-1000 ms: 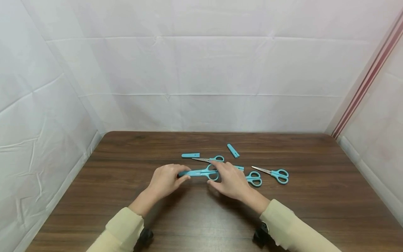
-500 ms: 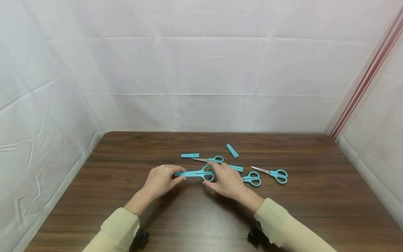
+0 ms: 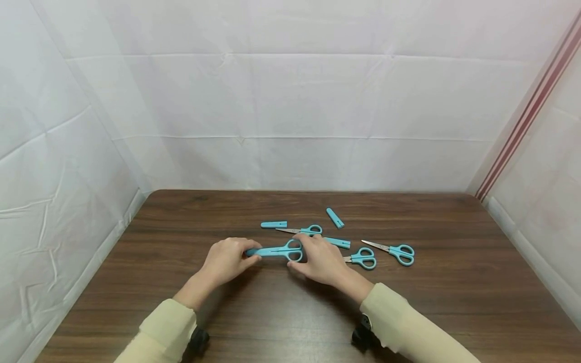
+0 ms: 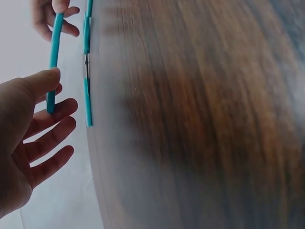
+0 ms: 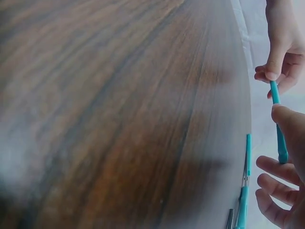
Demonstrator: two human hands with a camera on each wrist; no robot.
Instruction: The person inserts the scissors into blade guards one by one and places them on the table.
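A: Both hands have slid a bit left and nearer the person since a second ago, carrying the capped scissors (image 3: 274, 250) along; the loose stuff on the desk (image 3: 454, 282) hasn't budged.

B: Grip state?

A: Left hand (image 3: 225, 261) pinches the cap end between thumb and forefinger. Right hand (image 3: 321, 259) holds the handle loops, fingers curled round them. Scissors lie level between the hands, just above the desk, left of center.

B: So what does that mean?

A: My read: cap looks seated on the blades, pair is held at both ends, probably being shifted aside. Not set down yet.

B: Anything the wrist views add?

A: Left wrist view shows the left hand (image 4: 28, 138) with thumb and forefinger on the cap tip, other fingers spread free. Right wrist view shows the far hand's fingertip pinch on the cap (image 5: 275, 91), edge-on. Head view hides that.

B: And head only?

A: Layout: three bare scissors, by the right hand (image 3: 363, 258), further right (image 3: 396, 250), behind (image 3: 303, 230), plus three loose caps (image 3: 274, 224) (image 3: 335, 218) (image 3: 338, 242).
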